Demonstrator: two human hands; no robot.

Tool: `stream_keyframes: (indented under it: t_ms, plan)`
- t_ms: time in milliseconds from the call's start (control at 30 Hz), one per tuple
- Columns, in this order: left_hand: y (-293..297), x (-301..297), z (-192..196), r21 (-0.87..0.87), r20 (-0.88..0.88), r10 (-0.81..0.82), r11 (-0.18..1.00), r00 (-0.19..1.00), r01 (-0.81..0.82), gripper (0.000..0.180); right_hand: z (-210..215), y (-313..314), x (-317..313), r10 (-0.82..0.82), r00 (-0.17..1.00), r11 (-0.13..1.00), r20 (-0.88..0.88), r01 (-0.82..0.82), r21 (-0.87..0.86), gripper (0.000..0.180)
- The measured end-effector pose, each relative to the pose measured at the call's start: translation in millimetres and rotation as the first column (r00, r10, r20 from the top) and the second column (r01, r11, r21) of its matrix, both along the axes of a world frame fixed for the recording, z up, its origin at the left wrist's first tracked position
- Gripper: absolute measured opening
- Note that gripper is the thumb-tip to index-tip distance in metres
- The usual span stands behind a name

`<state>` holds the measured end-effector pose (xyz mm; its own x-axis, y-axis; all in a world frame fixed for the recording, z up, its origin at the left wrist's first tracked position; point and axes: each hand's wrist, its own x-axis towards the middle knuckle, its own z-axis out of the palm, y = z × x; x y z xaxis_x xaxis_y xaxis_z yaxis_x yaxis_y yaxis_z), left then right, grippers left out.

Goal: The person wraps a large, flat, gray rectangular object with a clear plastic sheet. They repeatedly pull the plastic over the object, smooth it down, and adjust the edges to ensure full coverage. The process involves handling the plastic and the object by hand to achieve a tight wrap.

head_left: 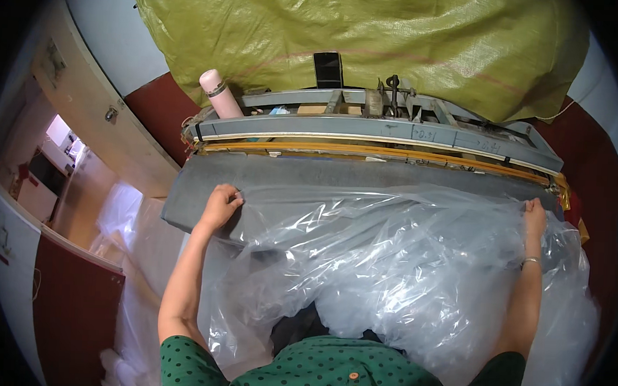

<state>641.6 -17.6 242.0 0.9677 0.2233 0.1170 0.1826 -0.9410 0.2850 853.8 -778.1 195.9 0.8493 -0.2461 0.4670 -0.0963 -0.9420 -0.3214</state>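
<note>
**Both hands stretching a clear plastic bag**

The left hand (220, 206) fingers are curling shut, pinching the bag (388, 265) at its far left edge; the right hand (534, 218) is gripping the far right edge, fingers closed on the film. The bag is lying across the grey surface (206, 181), near the sealing bar (374, 130). It looks light, limp and slippery, best taken at the edges. A pink bottle (220, 94) is standing far left.

A person's left hand (220, 206) and right hand (534, 218) pinch opposite edges of a clear plastic bag (388, 265) spread over a grey table (206, 181). Beyond it sit a long sealing machine (374, 130), a pink bottle (220, 94) and a green sack (371, 37).
</note>
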Motion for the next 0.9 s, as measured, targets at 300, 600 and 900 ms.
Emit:
stream_keyframes:
  t_ms: [300,600,900]
  plan:
    - [-6.5,74.8,132.1,0.350,0.839,-0.122,0.867,0.530,-0.354,0.008,1.0,-29.7,-16.3,-0.037,0.997,0.999,-0.072,0.039,0.030,0.024]
    - [-30.0,17.3,-41.4,0.078,0.045,0.237,0.968,0.971,-0.240,0.059,-21.1,-177.5,-65.0,-0.078,0.996,0.997,-0.049,0.078,-0.012,0.021]
    - [-21.5,-65.7,-11.9,0.079,0.222,0.142,0.983,0.965,-0.163,0.025,-16.5,-178.7,-45.3,-0.478,0.868,0.855,-0.134,0.424,-0.299,0.029]
